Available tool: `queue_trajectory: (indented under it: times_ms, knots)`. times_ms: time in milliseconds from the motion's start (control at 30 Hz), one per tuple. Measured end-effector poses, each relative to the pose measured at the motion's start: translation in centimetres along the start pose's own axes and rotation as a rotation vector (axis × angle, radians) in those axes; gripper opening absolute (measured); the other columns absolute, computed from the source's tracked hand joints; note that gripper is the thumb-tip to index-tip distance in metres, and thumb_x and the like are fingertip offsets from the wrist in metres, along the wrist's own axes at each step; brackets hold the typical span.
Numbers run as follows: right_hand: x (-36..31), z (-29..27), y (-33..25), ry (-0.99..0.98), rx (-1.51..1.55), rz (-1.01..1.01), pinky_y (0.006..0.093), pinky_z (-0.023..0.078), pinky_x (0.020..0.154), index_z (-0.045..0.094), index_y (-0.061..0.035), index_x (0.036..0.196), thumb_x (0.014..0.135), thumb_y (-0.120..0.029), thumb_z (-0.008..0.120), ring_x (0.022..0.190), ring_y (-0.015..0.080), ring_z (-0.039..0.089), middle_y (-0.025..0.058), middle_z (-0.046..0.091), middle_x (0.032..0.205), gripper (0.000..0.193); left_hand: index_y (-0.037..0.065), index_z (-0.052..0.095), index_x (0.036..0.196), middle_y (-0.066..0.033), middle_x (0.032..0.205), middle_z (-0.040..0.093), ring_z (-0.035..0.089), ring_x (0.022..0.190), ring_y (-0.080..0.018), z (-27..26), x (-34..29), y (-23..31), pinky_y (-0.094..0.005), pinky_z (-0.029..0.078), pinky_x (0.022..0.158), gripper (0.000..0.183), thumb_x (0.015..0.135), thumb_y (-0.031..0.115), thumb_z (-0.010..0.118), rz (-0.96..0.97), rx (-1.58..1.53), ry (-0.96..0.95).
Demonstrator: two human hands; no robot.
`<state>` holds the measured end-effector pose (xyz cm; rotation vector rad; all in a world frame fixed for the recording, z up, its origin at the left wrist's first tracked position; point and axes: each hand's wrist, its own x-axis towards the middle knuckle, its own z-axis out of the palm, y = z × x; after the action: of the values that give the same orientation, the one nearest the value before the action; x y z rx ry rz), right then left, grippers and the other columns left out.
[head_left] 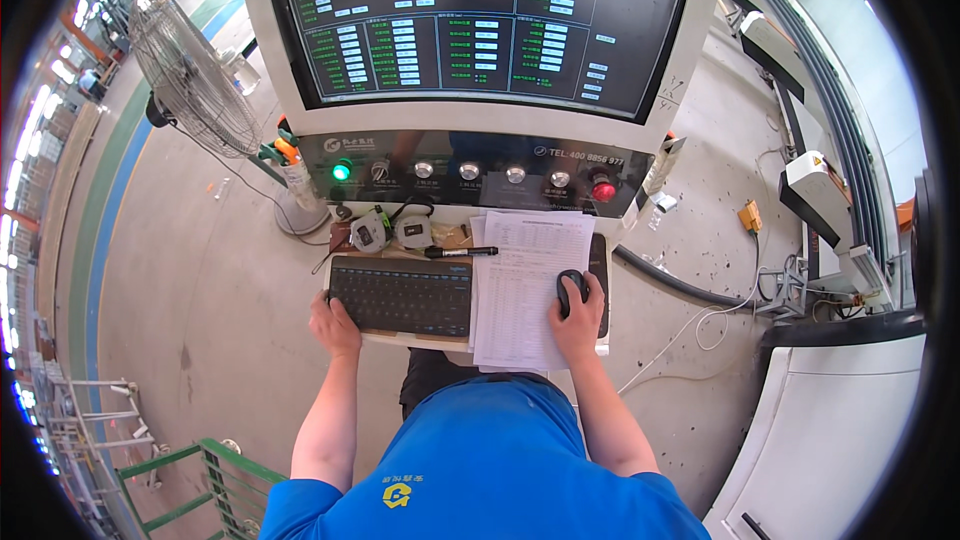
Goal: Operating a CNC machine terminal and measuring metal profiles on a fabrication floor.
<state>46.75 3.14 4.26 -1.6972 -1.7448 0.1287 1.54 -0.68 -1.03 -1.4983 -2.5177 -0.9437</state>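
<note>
My right hand [580, 318] is closed over a black computer mouse [572, 292], which rests on the right side of a stack of printed sheets [515, 310]. At the left, my left hand [335, 326] grips the lower left corner of a dark keyboard [400, 298], its fingertips partly hidden at the edge. A black marker [462, 252] lies across the top of the keyboard and the papers. Behind the keyboard sit two tape measures, one grey and black [369, 230] and the other pale [413, 231].
A lit monitor [480, 30] with tables of values stands above a button panel [470, 170] bearing a green lamp [342, 170] and a red emergency stop [603, 188]. A floor fan [190, 70] is at left; a green rail frame [210, 460] stands lower left. Cables [690, 290] cross the floor at right.
</note>
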Motion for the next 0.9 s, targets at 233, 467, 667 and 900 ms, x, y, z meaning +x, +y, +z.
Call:
queue_trajectory:
  times_ms: [233, 467, 667, 900]
  knots:
    - [-0.1, 0.03, 0.04, -0.009, 0.006, 0.007, 0.0529, 0.044, 0.107, 0.069, -0.0114, 0.126, 0.08, -0.011, 0.074, 0.129, 0.0446, 0.051, 0.0245, 0.05, 0.144, 0.047, 0.003, 0.057, 0.133, -0.0183, 0.13, 0.063, 0.06, 0.115, -0.0422, 0.09, -0.11, -0.42, -0.0508, 0.046, 0.097, 0.044, 0.111, 0.037, 0.04, 0.015, 0.02, -0.005]
    - [-0.09, 0.05, 0.05, -0.009, 0.006, 0.004, 0.053, 0.044, 0.107, 0.069, -0.011, 0.126, 0.08, -0.01, 0.074, 0.129, 0.0448, 0.05, 0.0247, 0.049, 0.144, 0.047, 0.003, 0.058, 0.131, -0.0183, 0.129, 0.064, 0.061, 0.115, -0.0415, -0.1, 0.01, -0.13, -0.051, 0.046, 0.096, 0.043, 0.111, 0.037, 0.04, 0.008, 0.009, -0.018]
    - [-0.08, 0.12, 0.07, -0.007, 0.006, 0.01, 0.053, 0.045, 0.107, 0.069, -0.0109, 0.126, 0.08, -0.011, 0.074, 0.128, 0.0449, 0.051, 0.0247, 0.05, 0.143, 0.046, 0.003, 0.057, 0.131, -0.0183, 0.128, 0.064, 0.061, 0.115, -0.0419, -0.15, 0.08, 0.03, -0.0514, 0.046, 0.096, 0.043, 0.11, 0.037, 0.04, 0.013, 0.017, -0.019]
    - [-0.14, 0.0, -0.01, -0.046, 0.013, 0.03, 0.0519, 0.044, 0.111, 0.069, -0.012, 0.126, 0.081, -0.011, 0.075, 0.132, 0.0448, 0.05, 0.0244, 0.049, 0.146, 0.045, 0.004, 0.057, 0.132, -0.0182, 0.13, 0.063, 0.06, 0.116, -0.0422, -0.12, -0.02, -0.21, -0.0511, 0.046, 0.097, 0.045, 0.11, 0.038, 0.039, 0.014, 0.031, -0.013]
